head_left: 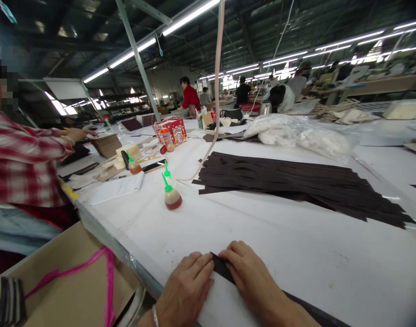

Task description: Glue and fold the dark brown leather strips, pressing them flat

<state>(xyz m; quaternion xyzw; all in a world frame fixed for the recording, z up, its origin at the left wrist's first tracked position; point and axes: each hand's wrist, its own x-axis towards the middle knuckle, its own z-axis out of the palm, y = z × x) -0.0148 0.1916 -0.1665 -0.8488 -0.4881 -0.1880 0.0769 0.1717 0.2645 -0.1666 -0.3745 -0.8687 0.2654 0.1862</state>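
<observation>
A long, dark brown strip (223,269) of flat material, perhaps leather or fabric, runs from between my hands to the lower right, along the near part of the white table (279,240). My left hand (189,288), with a bracelet at its wrist, has its fingers pressed together at the strip's far end. Curled over that same end, the fingers of my right hand (245,274) hold it from the other side. The right forearm crosses over the strip. Fingertips of both hands are partly hidden. Beyond them lies a broad pile of similar dark strips (279,181).
Squeeze bottles with green nozzles (173,198) stand left of the pile. A hose (217,91) hangs down to the table. A notebook (121,188) lies farther left, near a person in a checked shirt (24,159). Below the left table edge is a cardboard box (71,277).
</observation>
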